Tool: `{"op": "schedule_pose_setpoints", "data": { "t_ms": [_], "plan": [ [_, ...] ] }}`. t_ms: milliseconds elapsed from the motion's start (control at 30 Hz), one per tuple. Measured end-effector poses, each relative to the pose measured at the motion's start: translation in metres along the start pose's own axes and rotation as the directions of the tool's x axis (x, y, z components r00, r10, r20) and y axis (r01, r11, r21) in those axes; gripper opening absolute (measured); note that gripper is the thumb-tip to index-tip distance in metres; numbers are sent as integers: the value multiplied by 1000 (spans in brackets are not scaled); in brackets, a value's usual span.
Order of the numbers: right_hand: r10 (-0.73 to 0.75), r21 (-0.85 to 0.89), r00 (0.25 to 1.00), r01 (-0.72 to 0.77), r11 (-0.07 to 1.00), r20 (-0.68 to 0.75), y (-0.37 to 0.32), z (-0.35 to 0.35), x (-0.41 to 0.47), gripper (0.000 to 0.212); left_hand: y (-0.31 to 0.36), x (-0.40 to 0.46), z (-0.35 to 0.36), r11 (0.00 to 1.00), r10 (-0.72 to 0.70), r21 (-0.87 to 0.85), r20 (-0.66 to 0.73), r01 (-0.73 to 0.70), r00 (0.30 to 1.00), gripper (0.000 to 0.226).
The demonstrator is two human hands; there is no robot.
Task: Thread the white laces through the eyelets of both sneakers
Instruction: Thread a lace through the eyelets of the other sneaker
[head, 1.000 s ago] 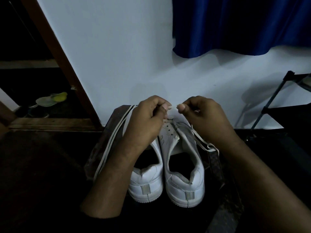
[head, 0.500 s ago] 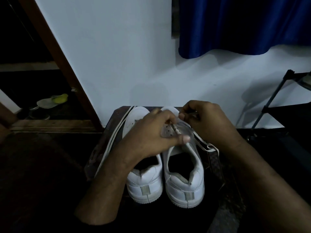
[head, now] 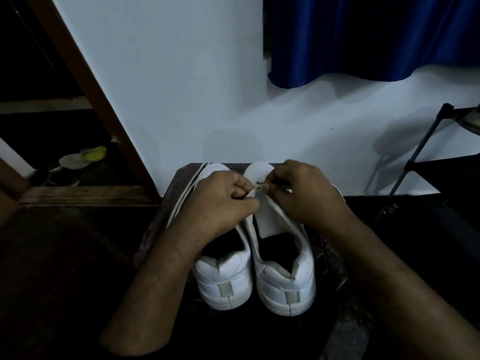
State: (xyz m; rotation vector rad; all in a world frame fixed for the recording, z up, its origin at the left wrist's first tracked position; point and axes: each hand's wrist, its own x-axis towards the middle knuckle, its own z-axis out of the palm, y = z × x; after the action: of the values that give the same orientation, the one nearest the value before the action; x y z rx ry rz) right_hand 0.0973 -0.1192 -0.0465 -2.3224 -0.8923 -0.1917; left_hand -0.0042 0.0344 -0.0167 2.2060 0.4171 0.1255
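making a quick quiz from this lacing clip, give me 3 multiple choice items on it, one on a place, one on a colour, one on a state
1. Where does the loose lace lie?
A. along the outer side of the left sneaker
B. inside the right sneaker
C. across both heels

2. What colour is the curtain on the wall?
A. red
B. blue
C. green

3. What are the two hands doing?
A. resting flat on the stool
B. lifting a sneaker by the heel
C. pinching a lace end over the right sneaker

Answers:
1 A: the lace runs beside the left sneaker, on the dark stool.
2 B: the cloth is deep blue.
3 C: the left hand and right hand meet at a lace end above the right sneaker.
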Motion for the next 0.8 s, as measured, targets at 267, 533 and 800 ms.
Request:
{"op": "schedule_pose_setpoints", "data": {
  "t_ms": [267,533,800],
  "plan": [
    [66,118,997,-69,991,35,-1,4,-1,14,-1,4,0,999,-19,-38,63,22,998,23],
    [143,246,987,-156,957,69,1,5,1,6,-20,17,19,969,145,217,-107,-120,984,12],
    [112,102,977,-132,986,183,16,-23,-2,32,-2,14,1,943,70,-254,-483,-216,873,16]
  ]
}}
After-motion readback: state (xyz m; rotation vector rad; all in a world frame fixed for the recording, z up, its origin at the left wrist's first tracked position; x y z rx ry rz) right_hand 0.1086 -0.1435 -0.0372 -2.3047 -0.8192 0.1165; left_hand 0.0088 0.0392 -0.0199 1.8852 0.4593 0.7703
